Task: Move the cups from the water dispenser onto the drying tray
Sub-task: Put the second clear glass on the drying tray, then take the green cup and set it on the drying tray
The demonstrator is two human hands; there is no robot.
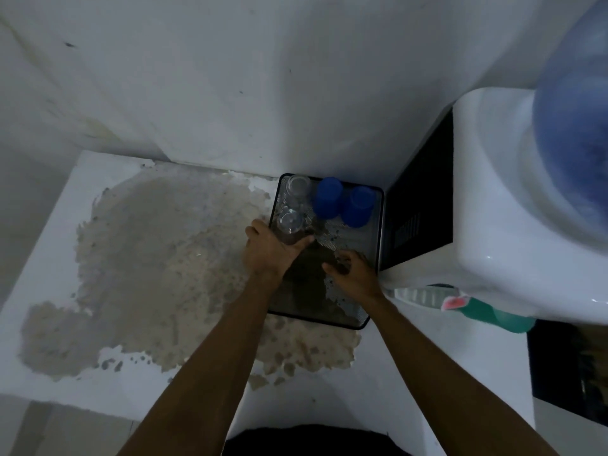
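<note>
Clear glass [289,225] is being set on the tray [378,225], the left hand [269,251] wrapped around it. The right hand [350,269] hovers half-curled, holding nothing. Next, likely: let go and reach toward the dispenser [493,209].

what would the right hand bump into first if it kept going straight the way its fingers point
The right hand points up and slightly left across the drying tray. Bare mesh lies ahead first; the nearest object in that line looks like the blue cup, though depth and exact heading are hard to judge from this view.
</note>
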